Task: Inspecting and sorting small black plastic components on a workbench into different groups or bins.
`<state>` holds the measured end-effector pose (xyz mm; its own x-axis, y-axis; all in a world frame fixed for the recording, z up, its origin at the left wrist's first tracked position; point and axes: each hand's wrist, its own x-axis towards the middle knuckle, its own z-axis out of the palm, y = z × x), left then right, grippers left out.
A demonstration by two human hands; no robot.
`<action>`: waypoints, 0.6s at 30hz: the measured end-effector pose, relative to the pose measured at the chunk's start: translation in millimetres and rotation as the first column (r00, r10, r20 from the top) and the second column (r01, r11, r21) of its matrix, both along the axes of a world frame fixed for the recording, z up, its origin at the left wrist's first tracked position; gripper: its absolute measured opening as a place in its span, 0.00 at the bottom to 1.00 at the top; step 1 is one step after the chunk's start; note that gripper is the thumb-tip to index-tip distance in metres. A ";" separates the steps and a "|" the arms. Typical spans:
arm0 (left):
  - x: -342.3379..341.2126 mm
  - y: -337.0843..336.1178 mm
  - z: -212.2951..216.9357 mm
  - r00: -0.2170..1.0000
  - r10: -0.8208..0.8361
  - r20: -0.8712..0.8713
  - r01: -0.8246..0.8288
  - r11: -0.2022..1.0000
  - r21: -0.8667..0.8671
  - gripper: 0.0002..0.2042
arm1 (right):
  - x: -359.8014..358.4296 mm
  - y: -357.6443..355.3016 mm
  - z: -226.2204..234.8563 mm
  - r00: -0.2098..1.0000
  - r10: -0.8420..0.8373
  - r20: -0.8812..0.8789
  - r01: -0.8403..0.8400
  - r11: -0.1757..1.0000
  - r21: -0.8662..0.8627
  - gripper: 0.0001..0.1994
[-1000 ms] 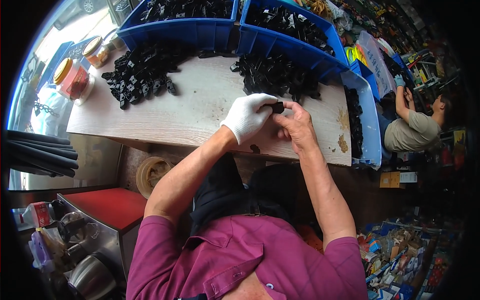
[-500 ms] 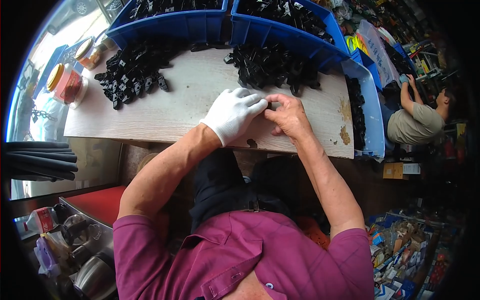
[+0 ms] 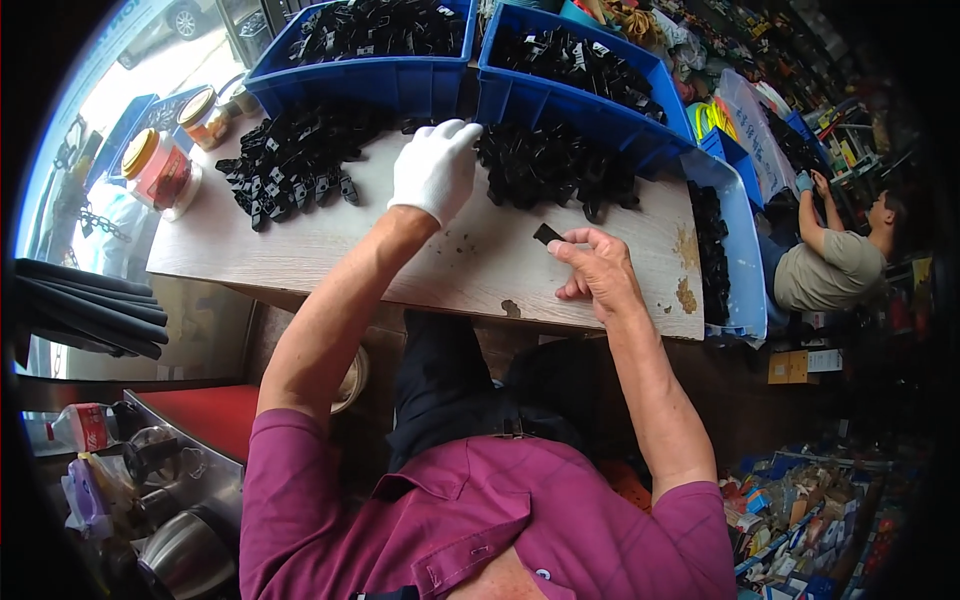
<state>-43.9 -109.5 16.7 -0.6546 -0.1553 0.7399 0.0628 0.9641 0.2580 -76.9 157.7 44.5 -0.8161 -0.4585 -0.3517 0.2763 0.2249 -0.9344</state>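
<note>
My left hand (image 3: pixel 434 172), in a white knit glove, reaches over the table at the left edge of a pile of small black parts (image 3: pixel 545 165). Its fingers are stretched forward and look apart; the tips are partly hidden, and nothing shows in them. Bare, my right hand (image 3: pixel 598 270) is closed in a pinch on a small flat black piece (image 3: pixel 547 234) above the table's front part. The piece sticks out past thumb and forefinger, tilted toward the pile. Another heap of the black parts (image 3: pixel 290 175) lies at the left of the table.
Two blue bins (image 3: pixel 365 85) (image 3: pixel 590 110) full of black parts stand along the far edge. A lighter blue bin (image 3: pixel 745 290) adjoins the table's right side. Lidded jars (image 3: pixel 160 170) stand at the left. A co-worker (image 3: pixel 835 240) is off to the right.
My hands were together over the middle of the table. The left hand has moved forward to the pile; the right has drawn slightly back and right, with the black piece now in plain view.
</note>
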 end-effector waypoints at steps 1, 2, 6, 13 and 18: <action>-11.5 -13.0 -1.4 0.993 0.102 0.054 -0.098 0.993 -0.063 0.15 | -3.8 10.6 -2.6 1.000 -0.019 0.001 0.019 0.998 -0.052 0.16; -21.4 -26.9 -4.4 0.980 0.160 0.122 -0.146 0.983 -0.112 0.15 | -9.4 20.6 -6.1 0.998 -0.065 0.001 0.065 0.995 -0.078 0.15; -39.6 -52.6 -20.9 0.915 0.288 0.282 -0.185 0.921 -0.341 0.12 | -40.8 69.2 1.1 0.937 -0.346 -0.038 0.336 0.927 -0.169 0.16; -26.9 -40.6 -21.9 0.962 0.156 0.226 -0.073 0.939 -0.337 0.09 | -86.5 146.4 10.8 0.573 -0.805 -0.153 0.792 0.592 -0.147 0.16; -15.1 -40.3 -24.9 0.965 0.167 0.201 -0.101 0.948 -0.302 0.07 | -88.8 102.2 1.9 0.840 -0.520 -0.154 0.529 0.849 0.019 0.18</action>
